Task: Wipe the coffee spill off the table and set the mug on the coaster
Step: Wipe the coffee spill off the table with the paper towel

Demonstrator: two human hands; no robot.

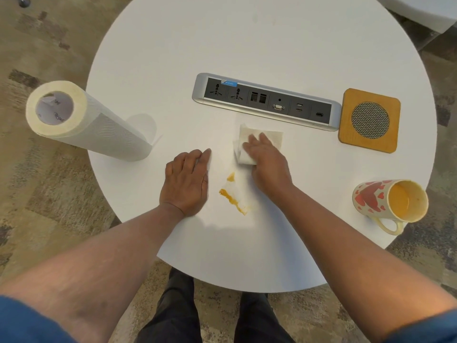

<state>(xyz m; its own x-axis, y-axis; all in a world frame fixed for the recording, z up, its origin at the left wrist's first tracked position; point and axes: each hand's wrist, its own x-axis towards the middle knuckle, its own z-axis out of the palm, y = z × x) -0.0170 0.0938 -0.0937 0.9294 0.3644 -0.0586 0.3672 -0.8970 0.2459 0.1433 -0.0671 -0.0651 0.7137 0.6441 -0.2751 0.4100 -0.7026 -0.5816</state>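
An orange-brown coffee spill (233, 195) streaks the round white table (247, 45) near its front edge. My right hand (265, 160) presses flat on a folded white paper towel (257, 141) just beyond the spill. My left hand (186, 180) lies flat on the table to the left of the spill, fingers together, holding nothing. A cream mug with red hearts (389, 203) lies tipped on its side at the right edge, mouth towards me. The square wooden coaster (369, 120) with a mesh centre sits at the back right.
A paper towel roll (84, 121) stands at the table's left edge. A power and data socket strip (267, 101) is set into the table's middle, just behind the towel. Patterned carpet surrounds the table; my legs show below its front edge.
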